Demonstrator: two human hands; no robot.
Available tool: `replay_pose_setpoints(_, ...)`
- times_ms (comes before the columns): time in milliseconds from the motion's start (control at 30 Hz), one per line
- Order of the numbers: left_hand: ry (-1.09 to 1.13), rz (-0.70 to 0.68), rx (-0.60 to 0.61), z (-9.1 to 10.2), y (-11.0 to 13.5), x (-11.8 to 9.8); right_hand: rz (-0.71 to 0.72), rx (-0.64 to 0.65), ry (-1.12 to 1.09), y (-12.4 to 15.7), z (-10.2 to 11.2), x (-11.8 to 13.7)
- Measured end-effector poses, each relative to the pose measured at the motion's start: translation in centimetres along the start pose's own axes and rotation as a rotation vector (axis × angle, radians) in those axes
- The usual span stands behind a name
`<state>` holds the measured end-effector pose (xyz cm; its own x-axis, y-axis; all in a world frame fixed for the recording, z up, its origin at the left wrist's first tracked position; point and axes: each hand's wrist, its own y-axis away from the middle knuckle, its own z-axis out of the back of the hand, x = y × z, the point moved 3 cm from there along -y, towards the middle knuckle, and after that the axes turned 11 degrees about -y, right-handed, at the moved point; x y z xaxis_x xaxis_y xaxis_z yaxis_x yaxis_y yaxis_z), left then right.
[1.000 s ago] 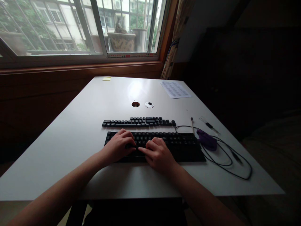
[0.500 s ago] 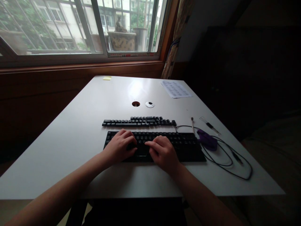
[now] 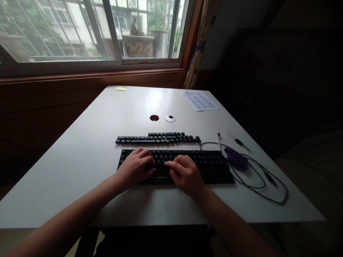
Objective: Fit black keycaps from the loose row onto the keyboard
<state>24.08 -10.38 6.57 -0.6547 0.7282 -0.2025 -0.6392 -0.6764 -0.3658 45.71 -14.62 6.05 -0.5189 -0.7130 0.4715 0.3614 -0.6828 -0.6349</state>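
A black keyboard [image 3: 214,175] lies near the front of the table. Its upper rows carry keycaps, while the lower part shows bare black areas. My left hand [image 3: 136,165] rests over its left side, fingers bent and thumb apart from them, with no object visible in it. On the middle of the keyboard, my right hand [image 3: 186,174] touches a key with its stretched index finger; the other fingers are curled and seem to hold nothing. Loose black keycaps [image 3: 142,141] are lined up in rows just behind the keyboard, a long space bar among them.
Right of the keyboard lie a purple cloth or pouch [image 3: 236,159], a coiled black cable [image 3: 285,194], a thin stick with a dark tip [image 3: 219,141] and a wire-ended tool [image 3: 239,142]. Farther back are a table hole [image 3: 154,118], a round cover [image 3: 170,119] and printed papers [image 3: 200,101].
Both hands stay in nearly the same place on the keyboard. The view has shifted very slightly; nothing else has visibly moved.
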Motion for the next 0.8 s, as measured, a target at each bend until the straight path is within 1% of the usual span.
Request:
replay_pose_setpoints(167, 0.021, 0.043, -0.044, 0.6, 0.1, 0.8, 0.009, -0.011, 0.001, 0.0, 0.2, 0.0)
replay_pose_setpoints(233, 0.032, 0.041, -0.039, 0.7, 0.1, 0.9, 0.014, -0.01, 0.0, 0.0, 0.2, 0.0)
replay_pose_setpoints(433, 0.012, -0.01, 0.015, 0.5, 0.0, 0.1, 0.03, -0.003, 0.008, -0.1, 0.2, 0.0)
replay_pose_setpoints(600, -0.049, -0.018, 0.023, 0.4, 0.0, -0.2, 0.032, 0.006, -0.003, -0.1, 0.2, 0.2)
replay_pose_setpoints(800, -0.056, -0.028, 0.026, 0.1, 0.1, -0.3, 0.04, 0.025, 0.001, -0.1, 0.0, 0.2)
